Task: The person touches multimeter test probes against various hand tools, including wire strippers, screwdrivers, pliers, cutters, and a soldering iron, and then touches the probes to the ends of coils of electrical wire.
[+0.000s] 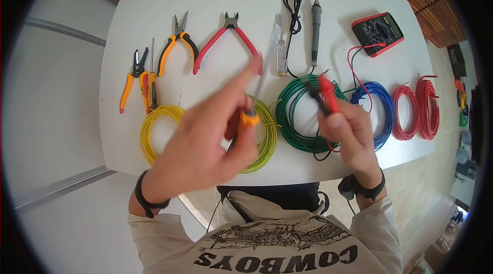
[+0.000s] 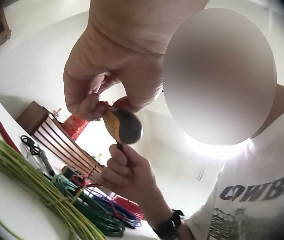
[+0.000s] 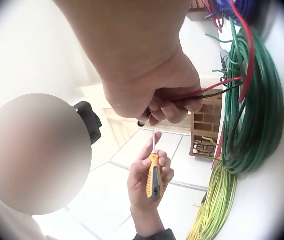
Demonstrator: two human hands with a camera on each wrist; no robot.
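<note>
Fingers of your left hand [image 1: 205, 140] curl round the screwdriver [image 3: 153, 176], its shaft raised toward two o'clock, where your right hand [image 1: 349, 133] pinches the probes [image 1: 323, 94] steady above the green wire coil [image 1: 295, 120].

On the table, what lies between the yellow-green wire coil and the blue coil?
The green wire coil lies between the yellow-green coil and the blue coil. The head view shows this; the right hand, holding the multimeter probes, partly covers it.

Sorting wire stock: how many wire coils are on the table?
6, in a row along the near edge: yellow, yellow-green, green, blue, and two red. Hands partly cover the middle ones.
</note>
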